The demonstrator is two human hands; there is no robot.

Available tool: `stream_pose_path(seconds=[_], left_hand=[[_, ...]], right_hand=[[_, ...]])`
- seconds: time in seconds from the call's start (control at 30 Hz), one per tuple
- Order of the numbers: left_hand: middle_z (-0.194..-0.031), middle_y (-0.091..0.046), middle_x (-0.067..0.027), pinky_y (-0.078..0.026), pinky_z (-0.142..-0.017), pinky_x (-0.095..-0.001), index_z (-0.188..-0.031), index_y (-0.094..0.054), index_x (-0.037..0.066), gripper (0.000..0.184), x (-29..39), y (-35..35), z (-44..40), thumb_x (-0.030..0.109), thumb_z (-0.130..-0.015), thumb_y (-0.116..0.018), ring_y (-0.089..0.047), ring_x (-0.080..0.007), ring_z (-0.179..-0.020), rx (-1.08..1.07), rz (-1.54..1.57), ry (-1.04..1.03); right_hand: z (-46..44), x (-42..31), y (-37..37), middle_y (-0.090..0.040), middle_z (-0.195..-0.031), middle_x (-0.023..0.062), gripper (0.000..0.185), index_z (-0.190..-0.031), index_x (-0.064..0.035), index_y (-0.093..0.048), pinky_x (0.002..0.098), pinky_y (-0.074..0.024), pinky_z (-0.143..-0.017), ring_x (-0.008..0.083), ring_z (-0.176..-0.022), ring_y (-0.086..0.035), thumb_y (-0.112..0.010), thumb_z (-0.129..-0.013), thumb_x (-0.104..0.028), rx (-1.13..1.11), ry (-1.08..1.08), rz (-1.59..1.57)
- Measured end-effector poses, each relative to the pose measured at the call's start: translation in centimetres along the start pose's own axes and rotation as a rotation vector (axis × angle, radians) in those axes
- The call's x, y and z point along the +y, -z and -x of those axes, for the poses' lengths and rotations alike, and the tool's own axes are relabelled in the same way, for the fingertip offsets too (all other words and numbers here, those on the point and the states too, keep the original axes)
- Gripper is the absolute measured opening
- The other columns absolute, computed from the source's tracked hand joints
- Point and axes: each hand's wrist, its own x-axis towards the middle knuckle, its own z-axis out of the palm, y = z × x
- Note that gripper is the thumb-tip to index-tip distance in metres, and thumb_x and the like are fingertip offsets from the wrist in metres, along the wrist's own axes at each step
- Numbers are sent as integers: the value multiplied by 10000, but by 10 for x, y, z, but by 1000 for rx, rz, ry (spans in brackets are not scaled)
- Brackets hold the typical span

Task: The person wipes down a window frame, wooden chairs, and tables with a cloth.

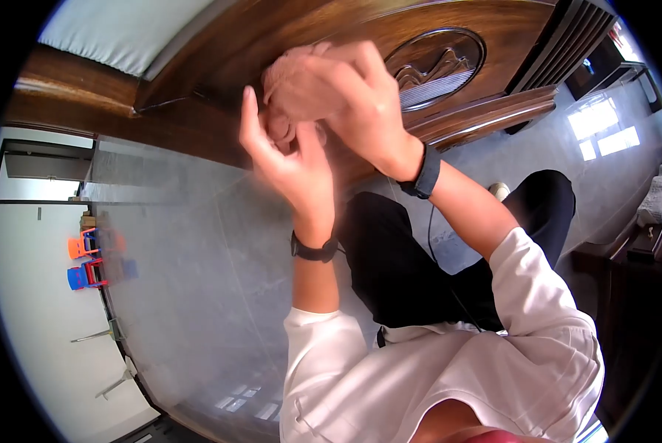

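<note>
A bunched brownish-pink cloth point(283, 83) is up against the dark wooden furniture, blurred by motion. My right hand point(357, 96) is closed over it from above, with the fingers bent and partly smeared. From below, my left hand point(290, 166) cups the cloth's lower folds between its thumb and fingers; one finger points up along the side. Both wrists carry a black band. How far the left fingers wrap round the cloth is partly hidden.
The carved wooden panel point(486, 52) has an oval relief point(438, 68) right of my hands. A pale cushion point(117, 33) lies upper left. Grey shiny floor point(190, 244) stretches below. Small orange and blue chairs point(87, 273) stand by the left wall. A thin cable point(432, 236) hangs near my knees.
</note>
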Motion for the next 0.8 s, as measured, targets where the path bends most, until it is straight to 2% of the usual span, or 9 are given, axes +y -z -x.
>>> stream_pose_path(seconds=[0.07, 0.13, 0.2, 0.23, 0.33, 0.4, 0.6, 0.73, 0.8], left_hand=[[-1101, -630, -122, -558, -808, -319, -1283, -582, -5, 416, 1, -19, -9, -42, -875, -656, -653, -194, -949, -65, 5, -156], [-982, -618, -132, -559, -770, -354, -1242, -614, 9, 414, 8, -39, -6, -64, -835, -638, -663, -261, -884, -151, 49, -61], [-1005, -641, -83, -548, -630, -262, -1220, -573, -55, 359, 6, -52, -2, -114, -867, -567, -626, -113, -724, -287, -61, -179], [-955, -625, -65, -536, -629, -271, -1191, -609, -30, 356, 7, -62, 2, -113, -845, -592, -613, -120, -712, -274, -69, -241], [-927, -603, -132, -524, -688, -330, -1174, -625, 5, 391, 3, -74, 19, -88, -794, -638, -637, -230, -764, -369, -101, -222], [-936, -594, -171, -523, -697, -403, -1137, -625, 34, 357, -3, -75, 33, -39, -790, -669, -624, -366, -800, -424, -138, -160], [-932, -597, -188, -519, -709, -433, -1086, -616, 19, 303, -18, -57, 54, -16, -792, -682, -610, -406, -827, -425, -168, -93], [-903, -600, -142, -527, -699, -346, -1145, -620, -2, 332, -18, -37, 38, -50, -820, -665, -641, -274, -769, -340, -175, -123], [-889, -594, -116, -526, -693, -297, -1182, -617, -18, 375, -12, -27, 24, -94, -815, -643, -631, -197, -750, -337, -216, -200]], right_hand=[[-13, 6, 14, -616, -960, 76, 511, -1072, -116, -699, 358, -545, -658, 288, -839, -653, -764, -586, 28, 56, 28, 83], [-16, 17, 32, -628, -952, 73, 520, -1077, -133, -701, 352, -549, -675, 284, -842, -649, -772, -589, 31, 92, 24, 178], [-13, 33, 48, -633, -952, 67, 491, -1075, -140, -698, 356, -550, -691, 284, -854, -644, -775, -619, 26, 142, 52, 250], [-8, 43, 55, -639, -948, 60, 478, -1070, -141, -693, 367, -548, -704, 283, -875, -637, -787, -628, 15, 152, 64, 298], [17, 62, 72, -608, -976, 103, 476, -1067, -85, -675, 383, -544, -733, 298, -899, -628, -763, -618, 48, 149, -40, 358], [37, 72, 79, -585, -974, 131, 468, -1069, -64, -667, 386, -536, -750, 319, -896, -624, -736, -626, 69, 125, -87, 356], [71, 69, 74, -572, -957, 138, 441, -1061, -52, -664, 386, -526, -724, 339, -867, -611, -721, -642, 77, 60, -189, 313], [47, 46, 58, -584, -947, 136, 419, -1042, -31, -670, 366, -518, -756, 315, -860, -611, -760, -644, 63, -33, -155, 228], [40, 41, 50, -611, -974, 108, 432, -1058, -69, -681, 364, -537, -750, 300, -880, -629, -772, -646, 28, -21, -90, 191]])
